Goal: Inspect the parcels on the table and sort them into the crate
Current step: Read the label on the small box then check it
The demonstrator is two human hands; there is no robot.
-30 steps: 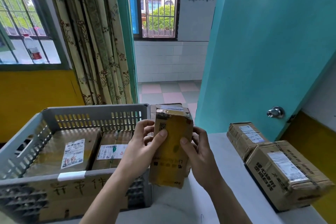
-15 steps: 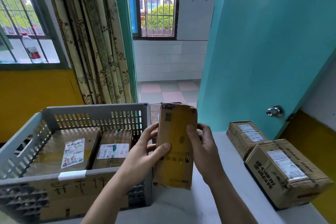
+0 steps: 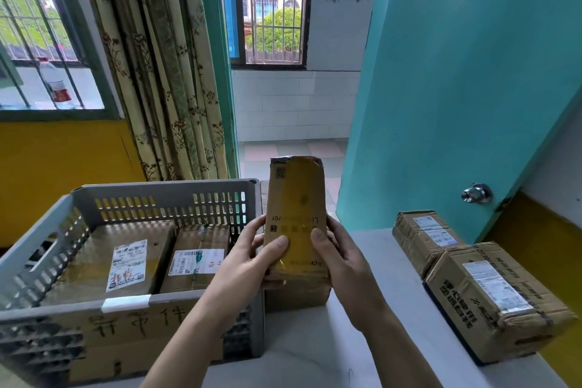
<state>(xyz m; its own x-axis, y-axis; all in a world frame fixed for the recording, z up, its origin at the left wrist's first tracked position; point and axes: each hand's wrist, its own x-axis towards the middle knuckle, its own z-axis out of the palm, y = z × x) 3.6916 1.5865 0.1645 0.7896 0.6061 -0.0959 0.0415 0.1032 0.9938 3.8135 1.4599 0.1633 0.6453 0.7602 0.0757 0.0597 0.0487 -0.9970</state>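
I hold a tall brown cardboard parcel [image 3: 294, 205] wrapped in glossy tape upright above the white table [image 3: 315, 353], just right of the grey crate [image 3: 163, 194]. My left hand [image 3: 248, 258] grips its lower left side with the thumb on the front face. My right hand [image 3: 341, 257] grips the lower right side the same way. Two labelled parcels lie flat in the crate: a large one [image 3: 104, 258] on the left and a smaller one [image 3: 198, 257] beside it. Two more parcels sit on the table at the right, a near large one [image 3: 494, 296] and a smaller one [image 3: 422, 235] behind it.
Another brown box [image 3: 296, 294] rests on the table under the held parcel. A turquoise door [image 3: 456, 88] with a metal knob [image 3: 476, 193] stands open behind the right parcels. Curtains [image 3: 163, 72] and a barred window [image 3: 41, 28] are behind the crate.
Both hands have turned the parcel so its broad printed face points at me, and they have slid down to its lower end. The parcel has risen slightly.
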